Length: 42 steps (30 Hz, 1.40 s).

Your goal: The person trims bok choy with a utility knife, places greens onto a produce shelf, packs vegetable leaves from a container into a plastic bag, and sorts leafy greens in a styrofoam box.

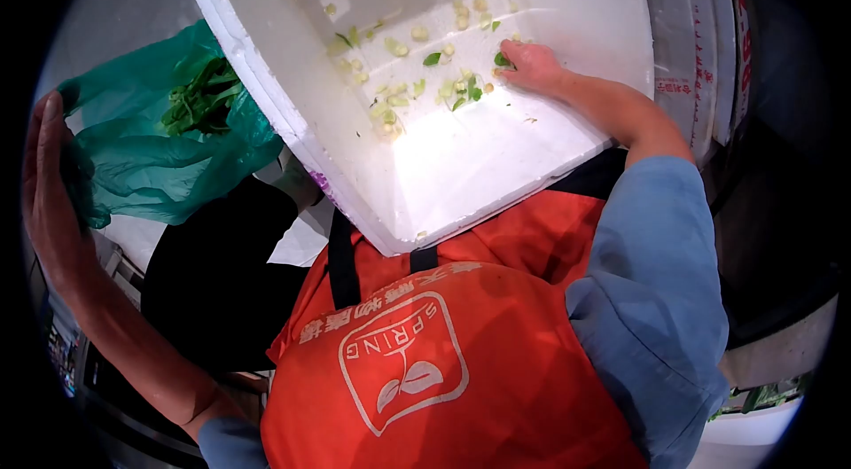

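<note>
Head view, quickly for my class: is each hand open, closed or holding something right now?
Left hand: fingers extended at the green plastic bag; grip cannot be told.
Right hand: closed on a green leaf piece, inside the white foam box.

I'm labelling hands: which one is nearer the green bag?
Left. The left hand touches the green bag; the right hand is farther off, inside the white box.
</note>
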Each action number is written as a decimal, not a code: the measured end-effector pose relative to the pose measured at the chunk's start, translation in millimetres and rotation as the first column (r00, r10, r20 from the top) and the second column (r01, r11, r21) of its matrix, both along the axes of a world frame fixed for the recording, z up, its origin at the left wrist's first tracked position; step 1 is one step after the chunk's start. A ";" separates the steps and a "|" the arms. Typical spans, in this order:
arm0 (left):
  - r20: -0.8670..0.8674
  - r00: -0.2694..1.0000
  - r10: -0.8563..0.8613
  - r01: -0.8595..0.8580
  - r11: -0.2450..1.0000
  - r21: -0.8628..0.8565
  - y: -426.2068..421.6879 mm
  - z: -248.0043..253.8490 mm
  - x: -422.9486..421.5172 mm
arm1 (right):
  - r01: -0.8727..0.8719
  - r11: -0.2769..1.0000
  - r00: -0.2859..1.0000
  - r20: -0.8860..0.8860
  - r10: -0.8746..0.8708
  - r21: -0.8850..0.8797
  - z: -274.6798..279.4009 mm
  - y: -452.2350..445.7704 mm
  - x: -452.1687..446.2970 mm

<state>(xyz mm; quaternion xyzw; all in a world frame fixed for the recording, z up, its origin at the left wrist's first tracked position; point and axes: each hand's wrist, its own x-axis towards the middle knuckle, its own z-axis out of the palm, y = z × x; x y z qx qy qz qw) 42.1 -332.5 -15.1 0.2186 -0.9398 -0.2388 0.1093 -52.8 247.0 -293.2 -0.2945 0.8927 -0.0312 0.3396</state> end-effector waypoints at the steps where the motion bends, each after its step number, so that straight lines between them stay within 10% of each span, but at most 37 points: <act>1: 0.008 1.000 -0.002 0.001 1.000 0.007 -1.0 -0.2 -0.5 | 0.009 1.000 1.000 -0.015 -0.009 0.000 -1.4 -5.5 2.7; 19: 0.141 0.860 -0.490 0.499 0.751 -0.433 -10.5 13.2 11.2 | -0.560 0.821 0.816 0.247 0.523 0.114 -28.1 14.7 -18.3; 23: -0.024 0.981 -0.191 0.188 0.977 -0.106 -5.1 7.3 12.2 | -0.072 0.997 0.954 0.293 0.065 0.013 -6.4 -19.5 -27.9; 25: -0.171 0.980 0.105 -0.059 0.965 0.254 17.1 13.4 7.6 | -0.240 0.971 0.943 0.238 0.230 0.013 -5.1 -28.6 -39.0; 29: -0.136 0.988 0.073 -0.005 0.896 0.445 7.6 17.0 10.9 | 0.484 0.778 0.830 0.492 -0.263 -0.401 84.7 -131.7 -47.1; 35: -0.210 0.978 0.014 0.108 0.824 0.557 14.6 20.2 9.7 | -0.034 0.219 0.999 -0.034 0.004 -0.975 235.0 -304.6 -11.6; 39: -0.225 0.964 0.139 0.049 0.742 0.669 11.5 35.4 17.6 | -0.315 0.733 0.948 -0.234 0.216 -0.603 201.4 -379.2 37.2; 42: -0.275 0.933 0.233 0.020 0.728 0.686 10.1 51.9 32.6 | -0.293 0.705 0.946 -0.087 0.314 -0.645 165.7 -400.0 53.7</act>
